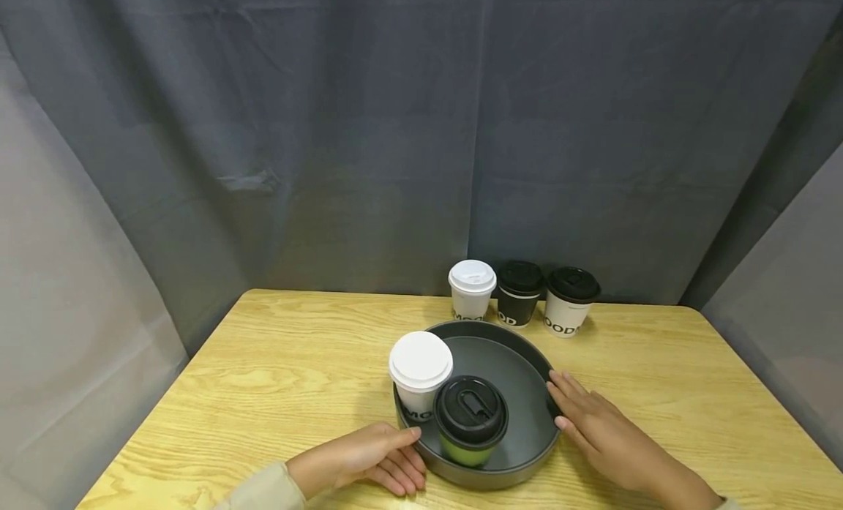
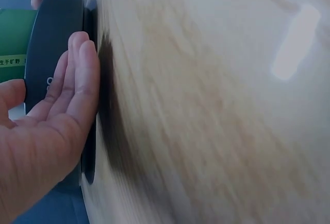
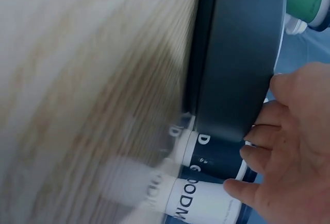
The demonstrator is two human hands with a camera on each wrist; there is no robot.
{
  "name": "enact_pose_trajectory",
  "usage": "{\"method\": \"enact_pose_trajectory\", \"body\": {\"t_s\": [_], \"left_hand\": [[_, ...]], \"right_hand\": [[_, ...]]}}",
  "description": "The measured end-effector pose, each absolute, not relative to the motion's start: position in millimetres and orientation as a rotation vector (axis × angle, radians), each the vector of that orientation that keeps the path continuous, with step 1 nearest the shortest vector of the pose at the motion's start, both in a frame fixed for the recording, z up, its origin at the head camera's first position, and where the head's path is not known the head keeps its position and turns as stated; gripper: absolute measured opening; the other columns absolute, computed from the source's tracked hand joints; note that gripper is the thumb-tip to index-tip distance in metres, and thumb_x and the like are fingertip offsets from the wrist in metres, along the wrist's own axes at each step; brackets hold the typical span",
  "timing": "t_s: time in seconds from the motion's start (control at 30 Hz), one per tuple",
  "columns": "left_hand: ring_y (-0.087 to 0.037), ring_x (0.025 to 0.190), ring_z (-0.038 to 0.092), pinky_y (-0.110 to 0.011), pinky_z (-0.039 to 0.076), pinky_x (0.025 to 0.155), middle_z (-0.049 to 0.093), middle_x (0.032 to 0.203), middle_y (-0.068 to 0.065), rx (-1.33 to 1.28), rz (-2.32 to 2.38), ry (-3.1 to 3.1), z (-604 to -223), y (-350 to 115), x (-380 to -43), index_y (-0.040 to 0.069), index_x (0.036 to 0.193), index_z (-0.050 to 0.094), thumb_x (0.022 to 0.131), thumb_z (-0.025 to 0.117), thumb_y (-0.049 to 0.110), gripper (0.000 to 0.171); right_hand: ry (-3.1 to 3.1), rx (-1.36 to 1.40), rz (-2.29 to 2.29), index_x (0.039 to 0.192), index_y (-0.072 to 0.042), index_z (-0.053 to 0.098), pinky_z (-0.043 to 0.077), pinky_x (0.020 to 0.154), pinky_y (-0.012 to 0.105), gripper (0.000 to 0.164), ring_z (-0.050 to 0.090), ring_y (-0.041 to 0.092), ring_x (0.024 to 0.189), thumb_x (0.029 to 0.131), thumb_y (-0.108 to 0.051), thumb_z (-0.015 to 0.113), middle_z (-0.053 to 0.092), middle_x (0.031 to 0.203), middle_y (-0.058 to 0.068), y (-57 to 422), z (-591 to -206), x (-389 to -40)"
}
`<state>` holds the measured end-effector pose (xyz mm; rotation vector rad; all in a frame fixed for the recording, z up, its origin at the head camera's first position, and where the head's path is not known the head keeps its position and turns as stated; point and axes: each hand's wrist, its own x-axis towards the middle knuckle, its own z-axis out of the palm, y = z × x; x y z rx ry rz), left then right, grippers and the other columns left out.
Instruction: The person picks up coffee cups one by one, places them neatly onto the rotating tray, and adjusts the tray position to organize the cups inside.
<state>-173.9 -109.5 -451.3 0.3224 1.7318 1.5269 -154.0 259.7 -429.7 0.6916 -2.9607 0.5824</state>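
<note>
The dark round tray (image 1: 520,396) lies between the hands (image 1: 369,451) (image 1: 602,433), their loosely extended fingers touching its sides.

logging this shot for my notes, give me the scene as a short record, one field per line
surface: wood-grain table
container: round dark tray
in tray: white-lidded cup at the left, green cup with black lid at the near side
behind tray, left to right: second white-lidded cup, black cup with black lid, white cup with black lid
left hand: touching the tray's near left side
right hand: touching the tray's right side
backdrop: dark grey curtain
</note>
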Motion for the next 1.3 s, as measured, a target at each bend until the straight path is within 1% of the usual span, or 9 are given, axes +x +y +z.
{"method": "enact_pose_trajectory", "body": {"t_s": [0.27,0.37,0.5,0.63,0.97,1.07,1.17,1.2,1.3], "left_hand": [[-0.015,0.068,0.067,-0.031,0.059,0.067,0.071,0.084,-0.015,0.277,1.565,1.829,-452,-121,-190,-0.009,0.093,0.064,0.1,0.041,0.046,0.06],[-0.014,0.066,0.066,-0.031,0.059,0.066,0.071,0.083,-0.015,0.263,1.559,1.903,-451,-123,-199,-0.008,0.09,0.064,0.101,0.04,0.047,0.061],[-0.013,0.063,0.066,-0.031,0.059,0.063,0.071,0.081,-0.016,0.256,1.512,1.996,-449,-124,-214,-0.008,0.086,0.064,0.102,0.038,0.044,0.061],[-0.012,0.06,0.065,-0.031,0.059,0.061,0.071,0.08,-0.017,0.272,1.462,2.047,-446,-124,-225,-0.009,0.084,0.064,0.104,0.035,0.041,0.061],[-0.013,0.062,0.065,-0.032,0.059,0.063,0.071,0.081,-0.018,0.254,1.466,2.064,-444,-128,-225,-0.01,0.087,0.064,0.103,0.036,0.041,0.06],[-0.013,0.064,0.066,-0.032,0.059,0.064,0.071,0.082,-0.016,0.271,1.481,2.027,-443,-131,-219,-0.01,0.091,0.064,0.104,0.036,0.038,0.058],[-0.013,0.067,0.066,-0.031,0.059,0.066,0.071,0.084,-0.015,0.308,1.489,1.963,-444,-133,-210,-0.011,0.095,0.065,0.103,0.037,0.034,0.053],[-0.013,0.068,0.066,-0.03,0.059,0.067,0.071,0.085,-0.014,0.32,1.488,1.939,-444,-133,-207,-0.01,0.096,0.065,0.103,0.039,0.033,0.051],[-0.012,0.07,0.066,-0.03,0.059,0.069,0.071,0.088,-0.015,0.353,1.481,1.86,-444,-131,-198,-0.01,0.099,0.065,0.101,0.043,0.029,0.045]], "right_hand": [[-3.044,0.734,0.543,0.146,-0.007,0.039,0.027,0.105,0.066,0.059,0.027,0.037,0.14,0.1,-0.044,0.043,0.029,0.155,0.012,253,-429,-133],[-3.03,0.843,0.495,0.146,-0.006,0.038,0.03,0.102,0.067,0.059,0.009,0.022,0.146,0.101,-0.043,0.043,0.03,0.154,0.013,251,-433,-128],[-2.968,0.974,0.371,0.145,-0.004,0.039,0.036,0.098,0.065,0.059,0.014,0.018,0.145,0.1,-0.041,0.045,0.035,0.151,0.015,246,-438,-123],[-2.914,1.051,0.243,0.142,-0.002,0.042,0.042,0.093,0.063,0.06,0.04,0.036,0.134,0.1,-0.044,0.046,0.04,0.148,0.017,238,-441,-119],[-3.087,0.98,0.576,0.146,-0.004,0.036,0.024,0.102,0.072,0.063,0.028,0.042,0.139,0.101,-0.046,0.041,0.031,0.153,0.015,230,-429,-117],[-3.057,0.911,0.66,0.148,-0.008,0.035,0.005,0.12,0.047,0.062,0.025,0.039,0.141,0.1,-0.046,0.042,0.028,0.155,0.01,236,-424,-120],[-3.023,0.784,0.662,0.149,-0.013,0.033,-0.008,0.116,0.019,0.062,0.023,0.033,0.143,0.099,-0.048,0.044,0.025,0.157,0.005,245,-421,-125],[-3.009,0.751,0.662,0.149,-0.013,0.033,-0.007,0.116,0.019,0.062,0.022,0.033,0.143,0.098,-0.047,0.045,0.025,0.157,0.005,249,-420,-127],[-2.992,0.664,0.668,0.149,-0.011,0.032,0.013,0.117,0.052,0.063,0.022,0.035,0.143,0.098,-0.044,0.048,0.025,0.157,0.008,257,-420,-137]]}}
